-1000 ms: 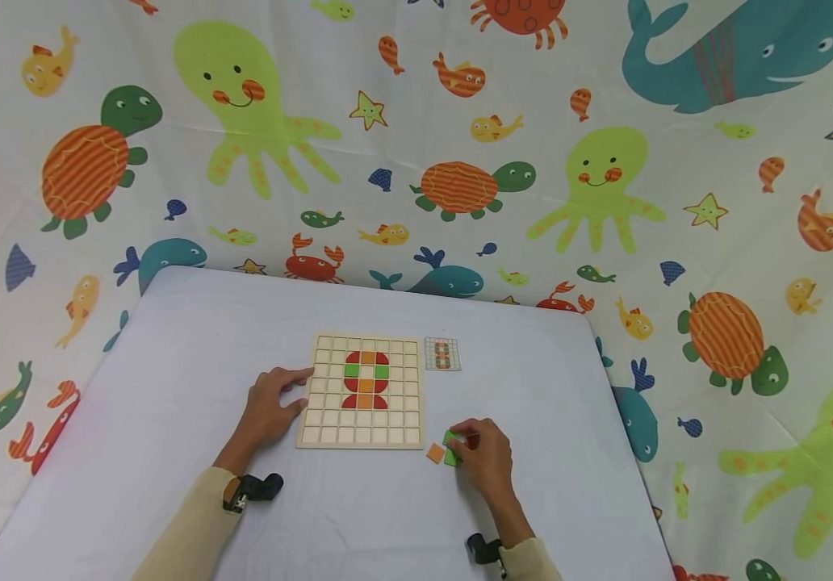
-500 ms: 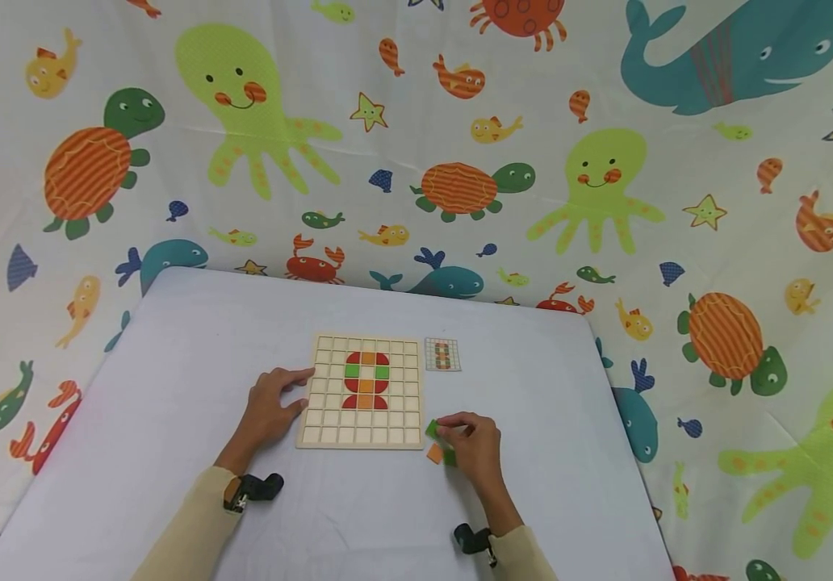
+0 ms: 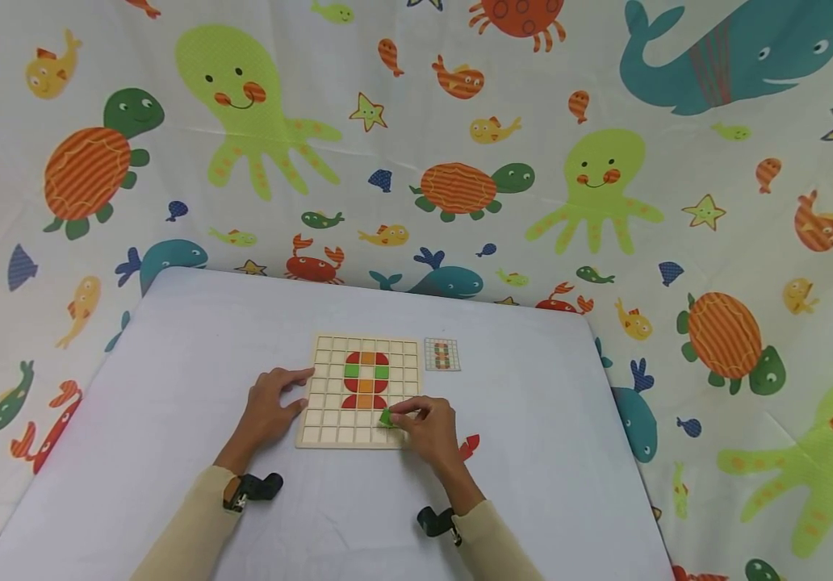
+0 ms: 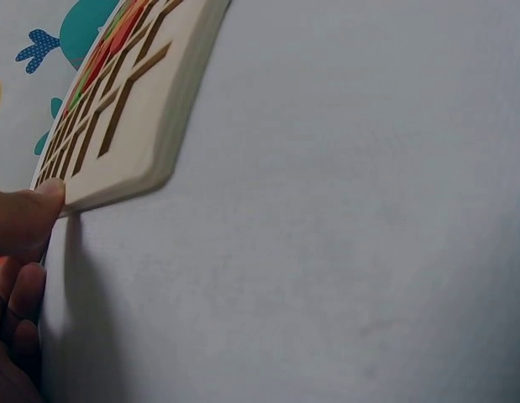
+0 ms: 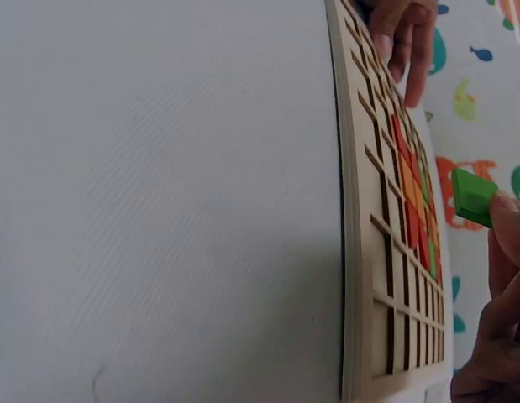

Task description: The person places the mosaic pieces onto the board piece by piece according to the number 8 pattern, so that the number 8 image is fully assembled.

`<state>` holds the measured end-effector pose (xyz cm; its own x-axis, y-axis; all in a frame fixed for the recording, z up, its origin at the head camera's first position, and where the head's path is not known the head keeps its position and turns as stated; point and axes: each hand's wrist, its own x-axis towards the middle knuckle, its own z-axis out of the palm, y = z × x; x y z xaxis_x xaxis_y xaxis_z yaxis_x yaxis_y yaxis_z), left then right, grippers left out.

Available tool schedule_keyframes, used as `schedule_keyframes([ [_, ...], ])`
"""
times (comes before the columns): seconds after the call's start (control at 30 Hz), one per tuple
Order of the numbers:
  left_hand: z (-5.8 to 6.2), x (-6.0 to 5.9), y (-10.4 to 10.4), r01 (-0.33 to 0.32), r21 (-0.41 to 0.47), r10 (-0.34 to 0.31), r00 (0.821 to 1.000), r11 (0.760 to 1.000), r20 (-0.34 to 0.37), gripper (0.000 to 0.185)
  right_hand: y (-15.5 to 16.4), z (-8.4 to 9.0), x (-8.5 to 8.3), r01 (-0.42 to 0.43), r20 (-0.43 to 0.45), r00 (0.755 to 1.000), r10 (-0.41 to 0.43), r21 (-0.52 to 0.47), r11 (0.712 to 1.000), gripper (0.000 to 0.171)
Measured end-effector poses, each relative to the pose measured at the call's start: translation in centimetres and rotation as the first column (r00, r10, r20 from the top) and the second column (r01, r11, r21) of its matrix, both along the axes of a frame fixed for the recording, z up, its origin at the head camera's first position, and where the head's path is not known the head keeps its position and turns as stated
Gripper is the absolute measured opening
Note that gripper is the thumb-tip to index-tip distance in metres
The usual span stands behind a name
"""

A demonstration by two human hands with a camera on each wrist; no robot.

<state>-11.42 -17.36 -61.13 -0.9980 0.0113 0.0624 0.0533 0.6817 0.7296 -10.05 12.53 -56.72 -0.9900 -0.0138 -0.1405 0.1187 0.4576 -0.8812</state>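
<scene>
Your left hand (image 3: 265, 410) touched the left edge of the wooden board (image 3: 347, 436), its thumb and forefinger apart. Red, orange and green tiles (image 3: 366, 386) sat in the board's middle cells. Above its near right part was the green piece (image 3: 386, 418), pinched by your right hand (image 3: 431, 429). The small card (image 3: 442, 354) lay just beside the board; red pieces (image 3: 470, 446) lay beside your right wrist, partly hidden.

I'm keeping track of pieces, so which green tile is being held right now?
The green tile pinched by the right hand, raised off the wooden board. The other two visible green tiles sit in the board's cells, flanking an unfilled one.
</scene>
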Motion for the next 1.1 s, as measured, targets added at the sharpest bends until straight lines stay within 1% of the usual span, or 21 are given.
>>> schedule_keyframes([
  [0.07, 0.0, -0.1, 0.0, 0.0, -0.005, 0.0, 1.0, 1.0, 0.006, 0.059, -0.9, 0.0, -0.2, -0.016, 0.008, 1.0, 0.016, -0.006, 1.0, 0.004],
  [0.2, 0.2, -0.1, -0.1, 0.007, -0.011, -0.007, 1.0, 1.0, 0.017, 0.059, -2.5, -0.6, -0.7, -0.054, 0.002, 0.999, 0.054, -0.01, 0.998, 0.004],
  [0.33, 0.1, -0.1, -0.1, 0.01, -0.011, -0.01, 1.0, 1.0, 0.005, 0.059, -3.8, -1.5, -1.1, -0.081, -0.006, 0.997, 0.081, -0.009, 0.997, 0.005],
  [0.43, 0.0, -0.1, 0.0, 0.009, -0.009, -0.009, 1.0, 1.0, -0.008, 0.059, -4.7, -1.8, -1.3, -0.095, -0.012, 0.995, 0.095, 0.009, 0.995, 0.006],
  [0.63, -0.2, -0.1, -0.1, 0.008, 0.001, -0.008, 1.0, 1.0, -0.02, 0.059, -6.0, -2.3, -1.7, -0.114, -0.037, 0.992, 0.117, 0.091, 0.989, 0.007],
  [0.8, -0.4, -0.1, -0.2, 0.01, 0.001, -0.01, 0.999, 1.0, -0.036, 0.059, -6.7, -2.7, -2.0, -0.111, -0.043, 0.992, 0.119, 0.152, 0.982, 0.009],
  [0.87, -0.4, -0.2, -0.2, 0.014, 0.001, -0.014, 0.999, 1.0, -0.038, 0.059, -6.8, -2.7, -2.0, -0.105, -0.052, 0.992, 0.115, 0.167, 0.98, 0.009],
  [1.1, -0.5, -0.2, -0.3, 0.021, 0.002, -0.021, 1.0, 1.0, -0.01, 0.06, -7.0, -2.0, -2.0, -0.107, -0.075, 0.989, 0.126, 0.217, 0.97, 0.008],
])
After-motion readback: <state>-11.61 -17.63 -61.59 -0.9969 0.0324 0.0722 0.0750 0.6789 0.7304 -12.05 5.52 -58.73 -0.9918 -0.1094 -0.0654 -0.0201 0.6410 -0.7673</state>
